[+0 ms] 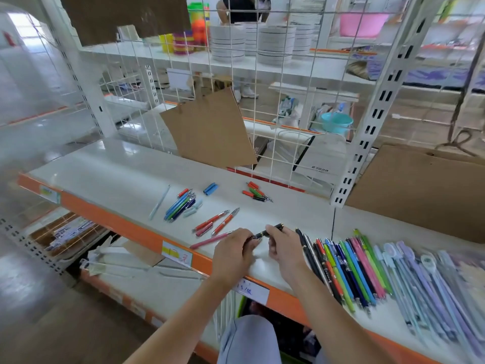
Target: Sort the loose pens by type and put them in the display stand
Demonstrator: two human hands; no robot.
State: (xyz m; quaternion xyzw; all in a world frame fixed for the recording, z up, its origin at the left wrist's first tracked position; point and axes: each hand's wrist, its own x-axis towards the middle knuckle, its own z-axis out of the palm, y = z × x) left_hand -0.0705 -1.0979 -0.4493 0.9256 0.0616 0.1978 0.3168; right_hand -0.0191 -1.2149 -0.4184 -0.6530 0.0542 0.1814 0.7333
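Observation:
Both my hands hold a black pen with gold trim (265,233) over the white shelf (115,174). My left hand (233,250) grips its lower end and my right hand (282,245) pinches the upper part. Right of my hands lies a row of sorted pens (349,269) in black, orange, green, blue and pink, then a row of pale blue and purple pens (425,279). To the left lie red and pink pens (217,223), a blue and green pen bunch (181,206), one pale pen (159,203), and small red, green and black pens (256,193).
A blue cap pair (210,188) lies on the shelf. Cardboard sheets lean on the wire grid (210,127) and at the right (420,187). The shelf's orange front edge (118,219) carries price labels. A person stands behind the far shelf of stacked bowls (273,43).

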